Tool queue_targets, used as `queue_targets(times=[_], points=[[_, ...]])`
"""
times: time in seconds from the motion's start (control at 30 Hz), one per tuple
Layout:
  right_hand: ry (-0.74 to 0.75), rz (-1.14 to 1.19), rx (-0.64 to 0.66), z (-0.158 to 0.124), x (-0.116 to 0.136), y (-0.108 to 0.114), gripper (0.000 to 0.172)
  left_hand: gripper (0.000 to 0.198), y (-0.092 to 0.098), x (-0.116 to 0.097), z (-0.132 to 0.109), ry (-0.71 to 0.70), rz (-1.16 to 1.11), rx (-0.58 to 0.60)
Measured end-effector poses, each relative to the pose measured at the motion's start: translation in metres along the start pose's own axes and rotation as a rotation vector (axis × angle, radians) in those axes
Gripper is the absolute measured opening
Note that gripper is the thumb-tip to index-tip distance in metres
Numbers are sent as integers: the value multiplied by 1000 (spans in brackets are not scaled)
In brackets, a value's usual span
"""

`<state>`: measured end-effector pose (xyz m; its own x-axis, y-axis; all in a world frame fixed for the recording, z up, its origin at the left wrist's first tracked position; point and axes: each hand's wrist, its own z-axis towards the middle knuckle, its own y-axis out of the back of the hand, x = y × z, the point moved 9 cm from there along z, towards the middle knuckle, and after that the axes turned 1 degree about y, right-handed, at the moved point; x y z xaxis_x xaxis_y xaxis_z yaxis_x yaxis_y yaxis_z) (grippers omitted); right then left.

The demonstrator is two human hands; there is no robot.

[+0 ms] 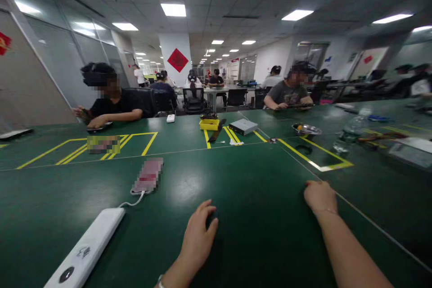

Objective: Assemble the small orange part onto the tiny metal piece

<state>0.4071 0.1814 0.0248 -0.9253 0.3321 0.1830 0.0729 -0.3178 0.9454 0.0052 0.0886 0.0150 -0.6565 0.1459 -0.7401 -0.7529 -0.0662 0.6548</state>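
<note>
Worktop, green and broad, filled the lower half of the head view. The wearer's left hand was low in the middle, its grip released: fingers loosely bent, thumb held apart, nothing between them. The right hand was well apart from it, knuckles up and fingers folded under. Nothing showed in that grip, though whether it was clenched or wrapped around something small I could not tell.

Nearest the left hand were a phone and a long white case, both to its left and neither touched. A white cable ran from the phone's near end toward the case's far end, so the plugging-in at the phone looked done; whether the cable also entered the case was unclear. Neither was being handled, and how much was left to do with them could not be judged.

Beyond the right hand, yellow tape marked out an area near a metal bowl and a plastic bottle. Farther off, a yellow box with dark cords stood left of a flat grey box.
</note>
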Motion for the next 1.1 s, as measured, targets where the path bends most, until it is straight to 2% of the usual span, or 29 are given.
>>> queue_targets(times=[0.07,0.13,0.23,0.33,0.4,0.5,0.57,0.63,0.7,0.77,0.8,0.87,0.97,1.03,1.1], points=[[49,89,-63,-4,22,13,28,26,0,-1,2,-20,-1,-13],[113,221,-41,-12,52,19,26,27,0,-3,3,-31,-4,-20],[241,509,164,-45,120,15,22,32,-1,-6,2,-32,-8,-22],[386,792,393,-102,197,10,16,37,-2,-7,-1,10,-42,-10],[457,923,482,-140,234,10,11,35,-4,-7,-3,40,-88,13],[500,987,518,-176,261,12,8,20,-4,-11,-4,46,-167,44],[539,970,515,-181,265,17,9,14,-1,-13,-3,39,-205,36],[599,904,478,-169,258,24,17,12,2,-13,-2,42,-218,14],[628,739,322,-139,234,33,28,14,3,-9,-1,64,-231,-3],[564,480,84,-97,192,39,36,21,2,-3,0,100,-281,-1],[482,339,-6,-76,164,38,38,25,0,0,1,115,-321,10],[308,109,-88,-38,107,29,44,31,-4,4,1,141,-410,32],[138,-48,11,-1,35,0,50,35,-7,9,2,171,-525,29],[115,-65,111,10,8,-17,49,34,-7,12,2,175,-577,11],[112,-56,172,15,-6,-26,45,32,-7,12,2,167,-603,-1]])
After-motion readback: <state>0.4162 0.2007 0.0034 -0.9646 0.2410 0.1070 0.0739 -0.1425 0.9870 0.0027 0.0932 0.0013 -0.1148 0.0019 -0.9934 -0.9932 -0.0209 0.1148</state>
